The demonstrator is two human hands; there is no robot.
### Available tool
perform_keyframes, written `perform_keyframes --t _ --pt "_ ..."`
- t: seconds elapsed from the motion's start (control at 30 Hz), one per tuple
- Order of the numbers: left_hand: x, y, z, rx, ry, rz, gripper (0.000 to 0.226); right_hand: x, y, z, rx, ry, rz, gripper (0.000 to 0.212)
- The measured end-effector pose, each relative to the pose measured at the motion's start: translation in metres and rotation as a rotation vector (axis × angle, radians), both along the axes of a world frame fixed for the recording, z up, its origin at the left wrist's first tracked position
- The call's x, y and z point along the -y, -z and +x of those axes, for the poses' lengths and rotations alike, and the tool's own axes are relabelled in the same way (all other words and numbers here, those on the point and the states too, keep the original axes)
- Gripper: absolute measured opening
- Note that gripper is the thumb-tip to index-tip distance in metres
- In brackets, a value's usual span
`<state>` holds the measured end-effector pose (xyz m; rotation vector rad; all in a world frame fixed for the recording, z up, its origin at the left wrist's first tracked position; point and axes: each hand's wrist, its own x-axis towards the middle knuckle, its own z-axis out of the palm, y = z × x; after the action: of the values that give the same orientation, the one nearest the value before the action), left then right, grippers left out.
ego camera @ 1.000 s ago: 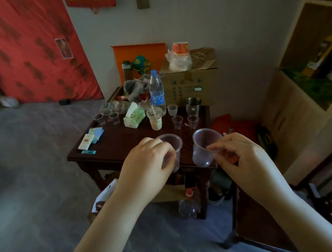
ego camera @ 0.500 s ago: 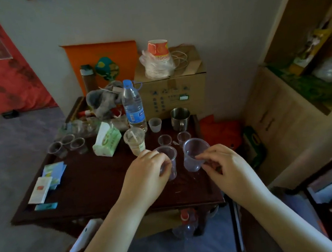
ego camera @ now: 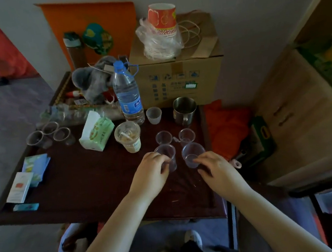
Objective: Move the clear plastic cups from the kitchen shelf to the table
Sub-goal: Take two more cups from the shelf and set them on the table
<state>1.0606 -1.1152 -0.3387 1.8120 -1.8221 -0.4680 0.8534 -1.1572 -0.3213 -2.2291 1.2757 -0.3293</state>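
My left hand [ego camera: 152, 172] grips a clear plastic cup [ego camera: 168, 155] held upright at the dark wooden table [ego camera: 90, 184]. My right hand [ego camera: 215, 166] pinches a second clear cup [ego camera: 192, 154], tilted toward me, just to the right of the first. I cannot tell whether either cup rests on the table top. Two more clear cups [ego camera: 163, 137] [ego camera: 186, 136] stand just behind them. Another three clear cups [ego camera: 49, 134] sit at the table's far left. The wooden shelf unit [ego camera: 308, 113] stands to the right.
On the table are a water bottle [ego camera: 127, 93], a lidded drink cup [ego camera: 128, 136], a green tissue pack [ego camera: 96, 132], a steel mug [ego camera: 184, 110], a small white cup [ego camera: 153, 115], a cardboard box [ego camera: 177, 78] and leaflets [ego camera: 31, 175]. An orange bag [ego camera: 225, 128] lies right of the table.
I have come closer to the table, and both hands have lowered their cups onto or just above its right part, in front of the two small cups.
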Motion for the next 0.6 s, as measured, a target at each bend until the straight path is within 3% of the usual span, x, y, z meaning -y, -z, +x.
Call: perform_keyframes --t 0.27,0.6 --pt "0.037 0.05 -0.006 -0.091 -0.091 0.194 0.018 0.053 0.05 -0.003 -0.04 -0.068 0.162 0.033" --pt "0.054 0.088 -0.017 -0.153 -0.265 0.148 0.021 0.08 0.086 -0.003 -0.022 -0.09 0.261 0.033"
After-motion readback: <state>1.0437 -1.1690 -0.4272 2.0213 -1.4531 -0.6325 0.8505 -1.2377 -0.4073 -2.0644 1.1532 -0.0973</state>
